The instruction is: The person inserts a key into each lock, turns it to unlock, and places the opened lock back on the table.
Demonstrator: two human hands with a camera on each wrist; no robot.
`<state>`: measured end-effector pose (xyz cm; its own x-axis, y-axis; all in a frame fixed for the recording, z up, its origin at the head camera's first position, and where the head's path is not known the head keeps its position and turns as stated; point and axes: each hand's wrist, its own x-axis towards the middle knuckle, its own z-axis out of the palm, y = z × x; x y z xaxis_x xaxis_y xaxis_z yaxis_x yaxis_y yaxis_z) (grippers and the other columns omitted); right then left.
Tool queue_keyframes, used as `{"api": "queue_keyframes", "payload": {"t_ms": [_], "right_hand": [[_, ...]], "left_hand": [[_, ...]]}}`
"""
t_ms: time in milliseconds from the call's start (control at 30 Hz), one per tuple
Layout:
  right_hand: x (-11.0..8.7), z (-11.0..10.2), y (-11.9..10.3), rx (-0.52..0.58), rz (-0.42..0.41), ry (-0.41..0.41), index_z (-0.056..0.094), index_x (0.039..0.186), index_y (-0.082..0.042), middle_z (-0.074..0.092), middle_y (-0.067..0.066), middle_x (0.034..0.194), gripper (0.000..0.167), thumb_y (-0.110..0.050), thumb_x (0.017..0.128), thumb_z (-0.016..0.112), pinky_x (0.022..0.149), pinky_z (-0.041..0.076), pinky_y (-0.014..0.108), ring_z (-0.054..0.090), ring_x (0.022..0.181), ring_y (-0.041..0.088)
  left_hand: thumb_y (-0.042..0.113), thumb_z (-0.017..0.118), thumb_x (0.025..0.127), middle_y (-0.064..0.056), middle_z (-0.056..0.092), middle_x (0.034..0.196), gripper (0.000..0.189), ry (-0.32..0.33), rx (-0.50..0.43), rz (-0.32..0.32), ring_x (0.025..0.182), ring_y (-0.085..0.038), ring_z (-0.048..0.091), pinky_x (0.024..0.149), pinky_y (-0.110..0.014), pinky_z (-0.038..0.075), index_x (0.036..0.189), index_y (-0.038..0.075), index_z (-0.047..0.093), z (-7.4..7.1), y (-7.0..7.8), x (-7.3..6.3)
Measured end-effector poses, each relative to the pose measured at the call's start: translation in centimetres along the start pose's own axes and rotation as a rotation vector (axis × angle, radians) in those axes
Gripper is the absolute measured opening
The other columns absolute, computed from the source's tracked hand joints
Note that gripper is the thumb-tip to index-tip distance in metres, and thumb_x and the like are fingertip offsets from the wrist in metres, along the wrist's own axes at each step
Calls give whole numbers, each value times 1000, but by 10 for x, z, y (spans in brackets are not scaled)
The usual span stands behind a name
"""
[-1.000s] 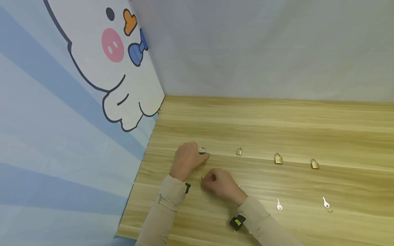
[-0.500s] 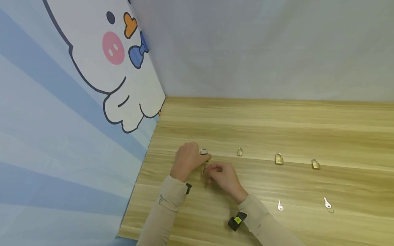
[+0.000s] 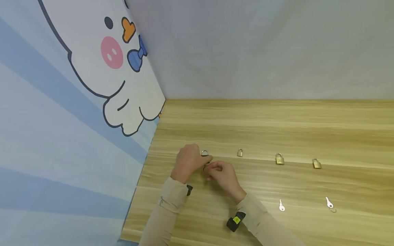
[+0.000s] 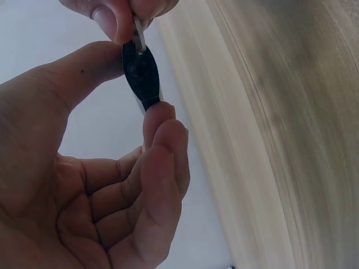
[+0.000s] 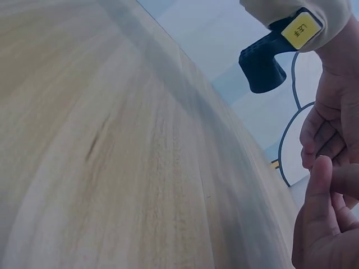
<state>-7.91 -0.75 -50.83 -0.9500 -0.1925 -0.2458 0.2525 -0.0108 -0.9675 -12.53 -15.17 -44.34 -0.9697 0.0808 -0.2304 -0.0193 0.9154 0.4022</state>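
My left hand (image 3: 188, 159) holds a padlock (image 3: 205, 152) between thumb and fingers, its silver shackle pointing away. In the left wrist view the lock's black underside (image 4: 141, 75) faces the camera. My right hand (image 3: 224, 176) pinches a small metal key (image 4: 139, 38) between thumb and forefinger. The key's tip meets the black underside; how deep it sits cannot be told. In the right wrist view my right fingers (image 5: 322, 224) are close to the left hand (image 5: 336, 117), with the padlock and key hidden.
To the right on the wooden table (image 3: 246, 126) stand a small brass padlock (image 3: 240, 153), a larger brass padlock (image 3: 279, 160) and another brass padlock (image 3: 316, 164). Nearer lie a key (image 3: 281, 206) and a key with a ring (image 3: 329, 203). A printed wall panel (image 3: 92, 136) borders the left.
My right hand has moved up with the key, from below and apart to meeting the padlock. The left hand keeps its grip on the padlock almost in place.
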Motion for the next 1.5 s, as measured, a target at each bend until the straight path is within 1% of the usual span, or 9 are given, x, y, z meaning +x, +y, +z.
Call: {"api": "queue_keyframes", "payload": {"t_ms": [200,400,567,667,833,933,1167,1300,1500], "right_hand": [[-1,1,-1,18,-6,9,70,98,6,72,18,94,10,-2,92,66,71,55,28,70,71,25],[-1,5,1,59,-3,74,70,99,6,73,19,93,10,-1,93,65,72,55,26,71,71,24],[-2,10,5,133,15,132,67,101,9,72,20,93,13,-1,92,67,72,56,28,71,73,25],[-1,13,6,182,35,172,65,103,9,72,19,94,14,0,92,67,74,56,28,71,74,22],[1,18,4,293,64,224,63,104,12,70,17,102,14,4,93,63,74,55,25,69,74,15],[2,20,6,327,68,217,63,103,12,68,16,102,13,3,93,63,74,55,25,67,75,14],[0,22,13,290,72,132,68,98,10,69,12,88,17,-7,96,64,71,56,27,68,71,16],[0,23,11,299,63,131,68,94,8,69,12,88,16,-7,97,63,71,56,28,67,71,16],[4,25,8,316,64,138,68,88,5,67,10,87,14,-5,96,63,72,55,28,66,71,15]], "left_hand": [[46,75,85,3,36,51,52,1,5,5,44,-9,33,39,-22,27,58,13,44,1,1,0],[46,75,85,3,38,51,51,18,3,34,44,-10,35,40,-23,29,58,12,47,2,1,0],[43,75,85,3,39,52,49,30,-3,42,45,-10,36,41,-24,30,59,13,47,4,1,1],[41,74,84,3,40,53,47,24,-7,31,46,-11,37,41,-25,31,60,12,47,5,1,1],[39,74,85,2,40,55,45,38,-4,30,47,-11,38,42,-26,33,60,12,47,4,3,1],[37,74,85,3,39,55,45,53,-14,36,46,-11,36,41,-25,32,60,12,46,4,3,0],[30,74,86,3,35,54,44,78,-20,63,44,-9,32,38,-22,28,60,11,44,6,3,-1],[29,73,85,4,34,52,44,85,-16,83,43,-9,31,38,-23,28,57,12,43,8,3,-2],[29,71,82,4,35,53,42,116,-1,99,47,-11,33,42,-26,31,56,14,42,8,3,-2]]}}
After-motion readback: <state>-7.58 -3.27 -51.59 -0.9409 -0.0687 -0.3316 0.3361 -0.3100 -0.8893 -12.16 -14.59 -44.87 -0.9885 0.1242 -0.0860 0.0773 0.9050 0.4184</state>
